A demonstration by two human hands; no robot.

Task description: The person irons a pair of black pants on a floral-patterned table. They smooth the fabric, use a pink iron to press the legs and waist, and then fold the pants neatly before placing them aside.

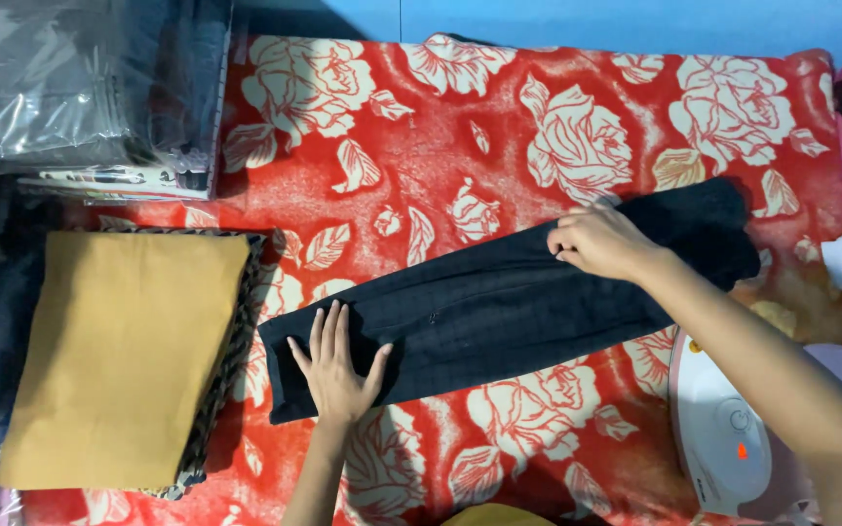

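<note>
Left hand (pixel 335 368) near dark garment (pixel 509 302) edge

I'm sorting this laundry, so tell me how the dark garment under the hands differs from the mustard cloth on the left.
The dark garment is near black, long and narrow, lying slanted; the mustard cloth is yellow-brown, folded into a broad rectangle. The left hand presses flat on the dark garment and the right hand pinches it; the mustard cloth tops a stack, untouched. Both are fabric.

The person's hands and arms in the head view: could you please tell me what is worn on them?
Nothing shows on either: the left hand and right hand are bare, with no gloves, rings or watch visible. Both forearms are bare, no sleeves in view.
</note>
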